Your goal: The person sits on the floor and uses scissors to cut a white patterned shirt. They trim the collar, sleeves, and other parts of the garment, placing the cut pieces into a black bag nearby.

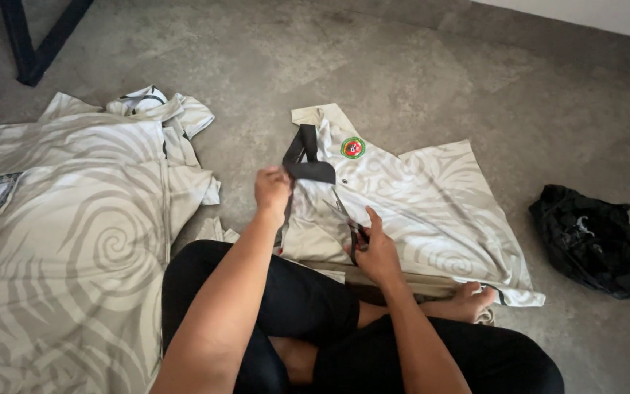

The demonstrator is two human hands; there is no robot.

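Centrally, seated cross-legged on a grey stone floor (432,66), viewed from above by a head-worn camera. Left hand (272,190), just left of centre, closed in a pinch on the black collar (306,162) of a cream swirl-patterned shirt (432,211), lifting that collar clear of the cloth. Right hand (375,252), slightly lower and right of centre, wrapped around the handles of scissors (344,217), blades pointing up and left toward the collar seam. Shirt spread from centre to right of frame, round red-and-green badge (353,147) near its top, lower edge draped over a bare foot (475,300).

Judged as collar trimming under way. Best done with the collar kept taut and raised, so only one layer sits between the blades; blades kept close along the seam, short snips rather than long ones; pinching fingertips kept behind the cutting line; badge and foot kept out of the blades' path.

More matching cream fabric (67,241) heaped across the left of frame. Crumpled black bag (592,241) at far right. Dark furniture frame (34,44) in upper left.
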